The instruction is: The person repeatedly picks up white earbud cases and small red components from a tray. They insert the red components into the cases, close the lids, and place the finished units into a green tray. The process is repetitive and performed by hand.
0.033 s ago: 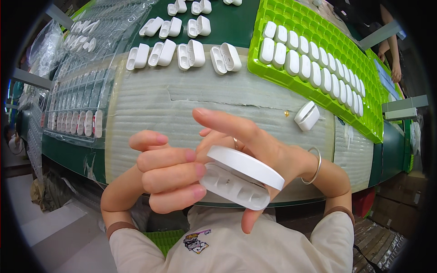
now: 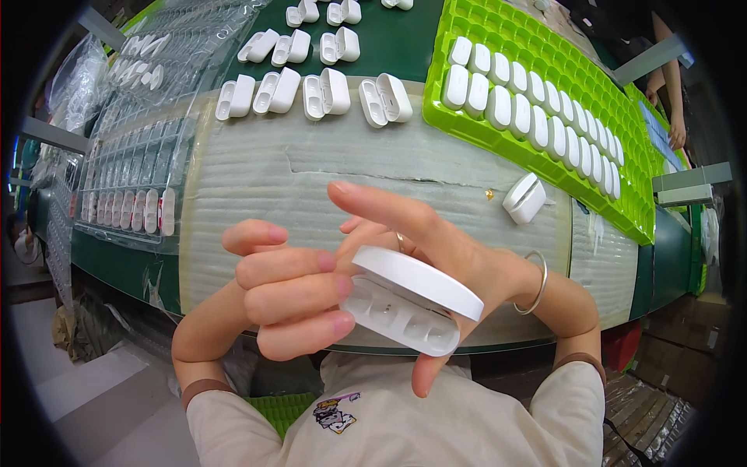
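Observation:
A white earbud charging case is held low over the front of the bench, its lid raised and its hollow wells showing. My right hand grips it from behind and beneath; one fingertip pokes out below it, and another finger stretches away to the upper left. At the case's left end, the curled fingers of my left hand press against its edge; the left thumb is hidden. Beyond my right hand a similar case stands apart on the padded mat.
A lime-green tray at the right holds rows of white cases. Several open white cases stand along the back. To the left lie clear plastic trays with small white parts. Another person's hand shows at far right.
Both hands and the case have shifted very slightly; the grip looks the same.

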`<state>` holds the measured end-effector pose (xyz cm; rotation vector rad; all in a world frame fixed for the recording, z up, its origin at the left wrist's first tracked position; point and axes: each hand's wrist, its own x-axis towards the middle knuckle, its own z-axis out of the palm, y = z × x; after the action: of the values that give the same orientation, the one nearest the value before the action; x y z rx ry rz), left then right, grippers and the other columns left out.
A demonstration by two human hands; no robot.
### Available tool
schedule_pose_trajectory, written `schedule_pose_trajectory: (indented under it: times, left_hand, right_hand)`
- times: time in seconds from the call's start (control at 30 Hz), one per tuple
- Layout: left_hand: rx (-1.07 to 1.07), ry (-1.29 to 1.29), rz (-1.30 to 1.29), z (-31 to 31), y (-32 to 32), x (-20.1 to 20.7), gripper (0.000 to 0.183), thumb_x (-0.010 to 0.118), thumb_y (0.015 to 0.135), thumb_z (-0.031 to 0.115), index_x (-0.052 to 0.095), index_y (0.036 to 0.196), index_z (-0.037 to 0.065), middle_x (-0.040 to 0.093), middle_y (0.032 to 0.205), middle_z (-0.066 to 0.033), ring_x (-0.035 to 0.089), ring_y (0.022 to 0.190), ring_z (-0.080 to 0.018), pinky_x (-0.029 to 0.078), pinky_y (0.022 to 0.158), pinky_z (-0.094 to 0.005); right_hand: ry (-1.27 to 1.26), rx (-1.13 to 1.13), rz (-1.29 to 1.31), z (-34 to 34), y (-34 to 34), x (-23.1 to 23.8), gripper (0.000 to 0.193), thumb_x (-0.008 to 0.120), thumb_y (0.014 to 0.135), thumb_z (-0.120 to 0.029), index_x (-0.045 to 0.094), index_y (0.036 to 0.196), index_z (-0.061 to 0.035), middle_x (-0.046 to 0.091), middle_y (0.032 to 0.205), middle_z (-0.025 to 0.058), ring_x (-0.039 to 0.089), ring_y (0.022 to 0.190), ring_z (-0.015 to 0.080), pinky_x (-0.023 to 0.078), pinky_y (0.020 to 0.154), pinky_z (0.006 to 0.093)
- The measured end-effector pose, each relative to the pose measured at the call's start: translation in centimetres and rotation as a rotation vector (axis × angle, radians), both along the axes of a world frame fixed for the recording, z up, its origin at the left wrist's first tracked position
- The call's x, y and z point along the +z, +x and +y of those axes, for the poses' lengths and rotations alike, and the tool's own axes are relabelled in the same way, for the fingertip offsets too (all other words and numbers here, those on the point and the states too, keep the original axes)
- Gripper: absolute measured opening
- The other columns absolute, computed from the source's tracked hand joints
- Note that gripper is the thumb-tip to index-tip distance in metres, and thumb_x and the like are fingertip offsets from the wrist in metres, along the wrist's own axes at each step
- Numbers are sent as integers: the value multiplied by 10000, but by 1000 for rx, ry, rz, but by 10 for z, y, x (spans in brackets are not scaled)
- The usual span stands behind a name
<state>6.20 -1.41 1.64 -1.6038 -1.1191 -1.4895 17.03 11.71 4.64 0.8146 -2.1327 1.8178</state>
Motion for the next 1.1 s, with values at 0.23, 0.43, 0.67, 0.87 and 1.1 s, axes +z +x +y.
schedule_pose_trajectory:
  times: [0.23, 0.43, 0.67, 0.87, 1.1]
  left_hand:
    - [62, -249, 112, -3, -14, 6, 201, 653, 725, 205, 550, 897, 218, 559, 843, 78, 497, 771, -93, 309, 790, -314]
    - [39, -383, -41, 1, -16, 10, 361, 773, 587, 213, 602, 900, 159, 585, 828, 41, 529, 744, -139, 310, 725, -302]
    - [182, -487, -268, 6, -12, 14, 394, 829, 488, 148, 559, 774, 115, 508, 706, -7, 482, 654, -175, 304, 701, -313]
    - [253, -541, -205, 6, -15, 15, 433, 835, 515, 259, 498, 727, 88, 489, 724, -51, 466, 713, -212, 334, 619, -312]
    - [310, -700, 66, 7, -26, 14, 386, 748, 589, 399, 500, 557, 104, 459, 479, 2, 434, 445, -176, 310, 484, -301]
  right_hand:
    - [-190, 19, -163, 4, 1, -12, 1402, 847, 411, -523, 4, 1397, 7, 141, 1414, 145, 374, 1205, 187, 319, 1004, 342]
    - [-599, -41, -435, 5, -1, -13, 1143, 767, 623, -492, 57, 1406, -59, 484, 1171, 68, 453, 1101, 172, 343, 942, 294]
    - [156, -863, 253, 31, -24, -6, 357, 575, 808, -404, 565, 894, -58, 586, 845, 65, 478, 784, 181, 365, 656, 278]
    - [2, -963, 271, 9, -54, -7, 487, 350, 923, -278, 462, 507, -51, 460, 511, 62, 363, 499, 209, 306, 524, 326]
    - [347, -946, 302, 7, -52, -7, 699, 159, 938, -472, 471, 494, -32, 461, 499, 50, 371, 489, 176, 308, 509, 285]
